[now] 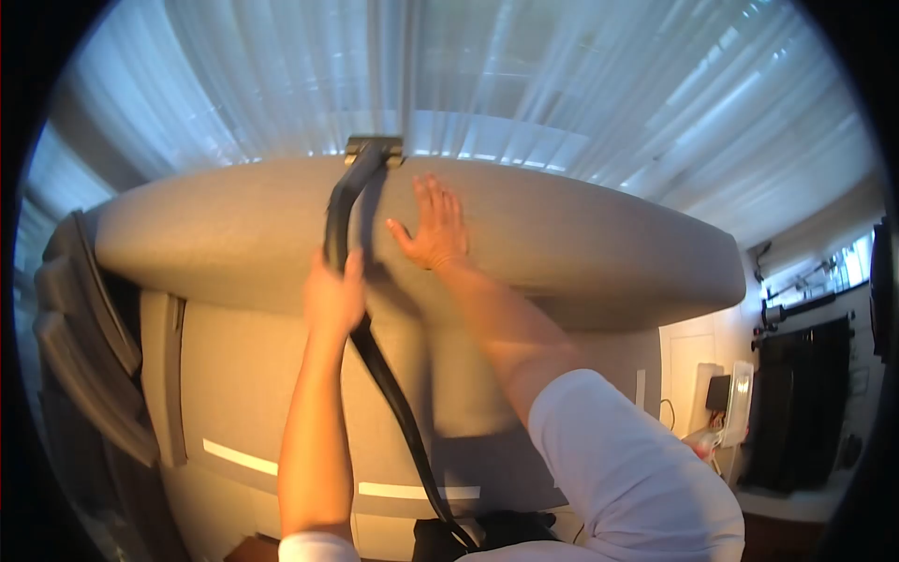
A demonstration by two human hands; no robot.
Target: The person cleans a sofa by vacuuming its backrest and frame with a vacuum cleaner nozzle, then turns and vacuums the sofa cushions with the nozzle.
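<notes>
My left hand (335, 295) is wrapped round a black vacuum hose (342, 211), near the middle of the view. The hose ends in a flat nozzle (375, 150), which rests on the top edge of a grey-beige sofa backrest (562, 225) beside the curtain. From my left hand the hose runs down towards my body. To the right of the nozzle, my right hand (436, 225) lies flat on the backrest with its fingers spread and holds nothing.
Sheer curtains (581, 84) hang behind the backrest. Dark cushions (89, 328) stand at the left end. On the right are a white box-like container (738, 403) and a large black panel (801, 403). A black object (506, 529) is near my body.
</notes>
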